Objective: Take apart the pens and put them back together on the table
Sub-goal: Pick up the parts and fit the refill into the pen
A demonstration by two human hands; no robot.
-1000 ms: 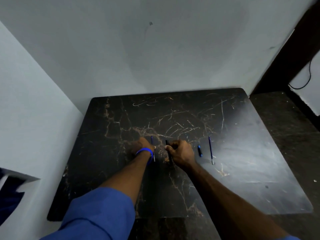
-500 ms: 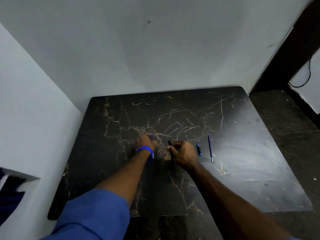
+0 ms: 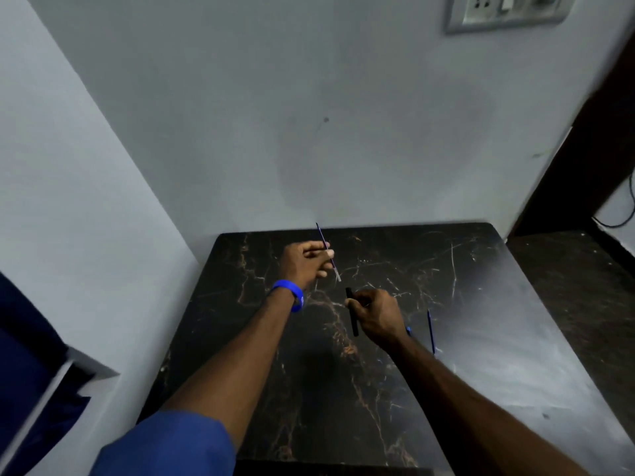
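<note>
My left hand (image 3: 305,261), with a blue wristband, is raised over the dark marble table (image 3: 515,338) and pinches a thin pen refill (image 3: 328,252) that points up and away. My right hand (image 3: 378,316) is closed around a black pen barrel (image 3: 352,312), held a little above the table, lower right of the refill. The two parts are apart. A second thin blue refill (image 3: 431,329) lies on the table just right of my right hand. A small blue pen piece (image 3: 408,330) peeks out beside my right wrist.
The table stands in a corner, with a grey wall behind it and another to its left. A dark ledge (image 3: 577,286) adjoins the table's right side. A switch plate (image 3: 505,10) is high on the back wall.
Both hands have lifted off the table, the left with the thin refill, the right with the black barrel. The camera has tilted up, showing more wall.
</note>
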